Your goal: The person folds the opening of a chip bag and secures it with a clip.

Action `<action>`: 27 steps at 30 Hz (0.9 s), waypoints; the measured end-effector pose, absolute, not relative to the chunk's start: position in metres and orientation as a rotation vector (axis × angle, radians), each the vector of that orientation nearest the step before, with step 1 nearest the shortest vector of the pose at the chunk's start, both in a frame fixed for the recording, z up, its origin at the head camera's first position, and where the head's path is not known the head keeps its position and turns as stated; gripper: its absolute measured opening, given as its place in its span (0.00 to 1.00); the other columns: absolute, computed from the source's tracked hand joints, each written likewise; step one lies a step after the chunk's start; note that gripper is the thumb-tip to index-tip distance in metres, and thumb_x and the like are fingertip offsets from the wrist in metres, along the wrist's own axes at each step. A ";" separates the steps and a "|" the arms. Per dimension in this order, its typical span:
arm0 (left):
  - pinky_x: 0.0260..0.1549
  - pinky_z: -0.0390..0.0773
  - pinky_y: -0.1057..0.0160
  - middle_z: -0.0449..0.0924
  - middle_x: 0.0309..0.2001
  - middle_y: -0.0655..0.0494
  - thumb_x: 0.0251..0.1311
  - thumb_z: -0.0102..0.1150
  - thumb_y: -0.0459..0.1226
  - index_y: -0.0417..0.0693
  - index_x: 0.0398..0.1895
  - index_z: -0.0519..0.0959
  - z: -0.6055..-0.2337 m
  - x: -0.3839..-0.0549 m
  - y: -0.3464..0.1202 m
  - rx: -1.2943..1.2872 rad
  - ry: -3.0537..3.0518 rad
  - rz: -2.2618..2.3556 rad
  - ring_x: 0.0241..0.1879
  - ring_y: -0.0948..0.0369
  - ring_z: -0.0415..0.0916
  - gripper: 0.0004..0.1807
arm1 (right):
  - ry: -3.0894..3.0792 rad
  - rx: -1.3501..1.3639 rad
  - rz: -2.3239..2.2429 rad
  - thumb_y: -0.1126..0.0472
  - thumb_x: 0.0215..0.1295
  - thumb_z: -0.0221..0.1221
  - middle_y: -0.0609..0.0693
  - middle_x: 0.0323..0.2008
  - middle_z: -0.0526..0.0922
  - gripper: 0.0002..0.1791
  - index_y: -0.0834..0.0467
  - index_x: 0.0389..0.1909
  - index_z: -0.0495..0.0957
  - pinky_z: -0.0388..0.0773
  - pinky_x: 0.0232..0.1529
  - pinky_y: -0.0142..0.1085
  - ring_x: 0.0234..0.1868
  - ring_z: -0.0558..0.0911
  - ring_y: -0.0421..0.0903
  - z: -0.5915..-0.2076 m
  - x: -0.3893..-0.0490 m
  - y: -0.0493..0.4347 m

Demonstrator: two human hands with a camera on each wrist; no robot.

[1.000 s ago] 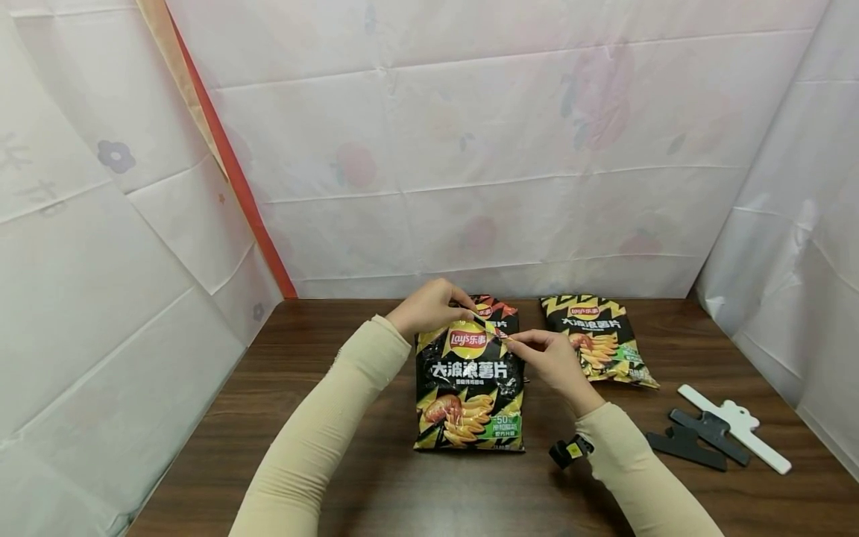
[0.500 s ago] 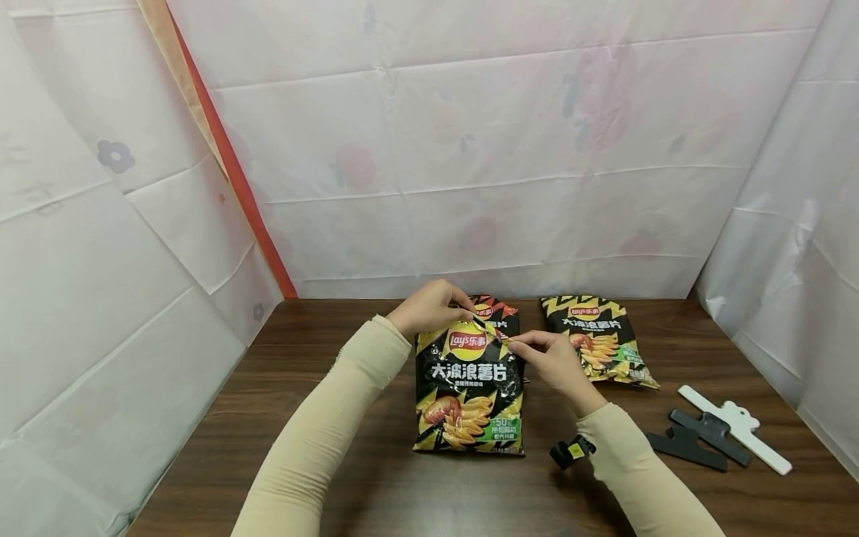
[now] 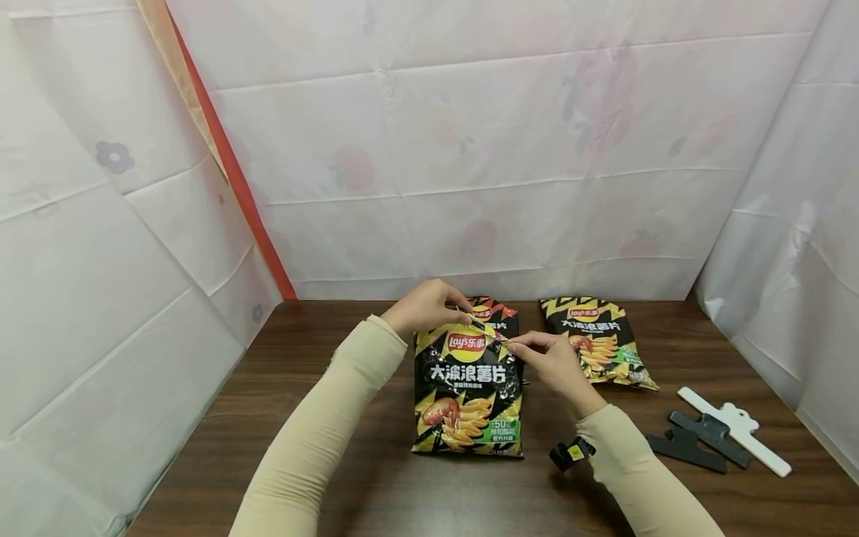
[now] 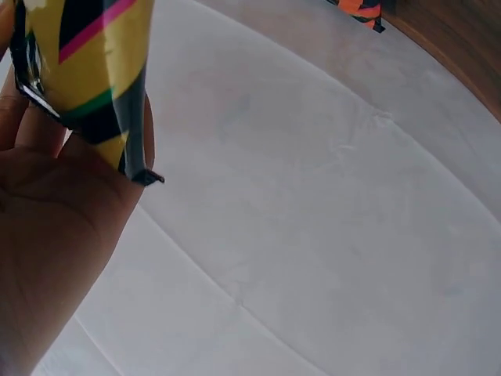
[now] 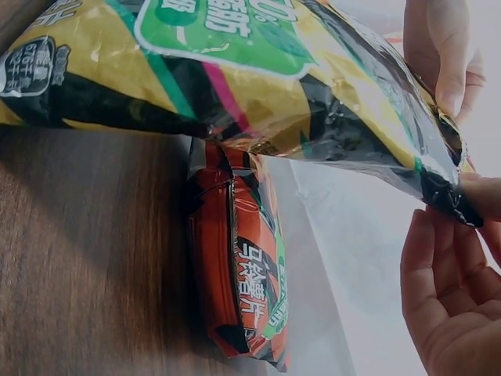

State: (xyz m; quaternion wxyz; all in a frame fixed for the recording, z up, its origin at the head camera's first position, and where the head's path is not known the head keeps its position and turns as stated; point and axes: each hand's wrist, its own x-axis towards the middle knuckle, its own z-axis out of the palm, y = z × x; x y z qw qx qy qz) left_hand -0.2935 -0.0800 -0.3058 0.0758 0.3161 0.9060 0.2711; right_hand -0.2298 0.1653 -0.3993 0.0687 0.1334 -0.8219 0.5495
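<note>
A black and yellow bag of potato chips (image 3: pixel 467 399) stands tilted in the middle of the table, its printed front toward me. Along its top edge, my left hand (image 3: pixel 429 307) pinches the film between thumb and fingers. The bag's top right corner is pinched by my right hand (image 3: pixel 553 365), as the right wrist view shows up close (image 5: pixel 462 290). Between the hands the top edge is creased; I cannot tell whether it is torn. Part of the bag (image 4: pixel 102 70) hangs over my left palm (image 4: pixel 70 204) in the left wrist view.
Behind the held bag lies a red and black chip bag (image 3: pixel 499 312), partly hidden. Another yellow and black chip bag (image 3: pixel 597 339) lies at the back right. A white clip (image 3: pixel 743 431) and two black clips (image 3: pixel 711 431) are grouped at the right, beside my right forearm.
Very little differs. The held bag has shifted slightly toward me at its lower edge, while both hands keep their pinch on its top.
</note>
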 end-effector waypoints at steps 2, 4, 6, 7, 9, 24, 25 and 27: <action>0.32 0.74 0.64 0.85 0.49 0.54 0.64 0.63 0.44 0.52 0.45 0.86 -0.306 -0.294 -0.081 0.946 2.727 0.801 0.27 0.65 0.76 0.11 | -2.476 0.393 1.663 0.61 0.67 0.62 0.62 0.45 0.86 0.11 0.64 0.43 0.86 0.74 0.40 0.31 0.37 0.78 0.33 -0.400 -0.230 0.165; 0.32 0.74 0.63 0.86 0.47 0.54 0.64 0.63 0.44 0.51 0.44 0.87 -0.305 -0.294 -0.082 0.943 2.733 0.803 0.28 0.64 0.76 0.11 | -2.480 0.384 1.661 0.60 0.67 0.62 0.61 0.46 0.86 0.12 0.63 0.43 0.86 0.73 0.39 0.32 0.36 0.78 0.33 -0.400 -0.230 0.166; 0.31 0.74 0.63 0.86 0.44 0.55 0.64 0.63 0.43 0.51 0.44 0.87 -0.306 -0.294 -0.083 0.935 2.734 0.822 0.26 0.63 0.75 0.10 | -2.482 0.372 1.668 0.57 0.67 0.63 0.59 0.47 0.86 0.13 0.61 0.44 0.86 0.74 0.40 0.31 0.37 0.78 0.33 -0.401 -0.230 0.166; 0.31 0.74 0.63 0.87 0.43 0.55 0.64 0.63 0.42 0.51 0.43 0.87 -0.305 -0.294 -0.083 0.934 2.734 0.834 0.26 0.63 0.75 0.09 | -2.482 0.363 1.672 0.55 0.66 0.63 0.57 0.47 0.86 0.13 0.59 0.44 0.87 0.75 0.41 0.31 0.38 0.79 0.32 -0.402 -0.230 0.166; 0.30 0.74 0.64 0.87 0.42 0.55 0.64 0.63 0.41 0.50 0.42 0.87 -0.305 -0.294 -0.083 0.934 2.733 0.854 0.26 0.63 0.75 0.08 | -2.483 0.359 1.673 0.53 0.66 0.63 0.56 0.47 0.86 0.14 0.59 0.44 0.87 0.76 0.42 0.31 0.40 0.80 0.32 -0.402 -0.229 0.167; 0.26 0.72 0.67 0.87 0.41 0.54 0.65 0.62 0.38 0.49 0.40 0.88 -0.308 -0.293 -0.081 0.961 2.726 0.927 0.22 0.64 0.73 0.07 | -2.498 0.327 1.714 0.50 0.63 0.65 0.55 0.48 0.86 0.17 0.57 0.45 0.87 0.78 0.48 0.36 0.45 0.81 0.34 -0.400 -0.231 0.169; 0.25 0.71 0.67 0.87 0.41 0.54 0.65 0.62 0.38 0.49 0.40 0.88 -0.308 -0.293 -0.081 0.962 2.725 0.931 0.20 0.64 0.70 0.07 | -2.502 0.325 1.717 0.50 0.64 0.65 0.55 0.49 0.86 0.17 0.58 0.45 0.86 0.78 0.48 0.36 0.45 0.81 0.35 -0.400 -0.232 0.169; 0.23 0.69 0.67 0.87 0.41 0.54 0.65 0.62 0.38 0.49 0.39 0.88 -0.309 -0.293 -0.081 0.965 2.723 0.938 0.18 0.65 0.67 0.07 | -2.509 0.319 1.717 0.51 0.64 0.65 0.55 0.49 0.86 0.17 0.58 0.46 0.86 0.78 0.48 0.37 0.46 0.82 0.37 -0.400 -0.231 0.169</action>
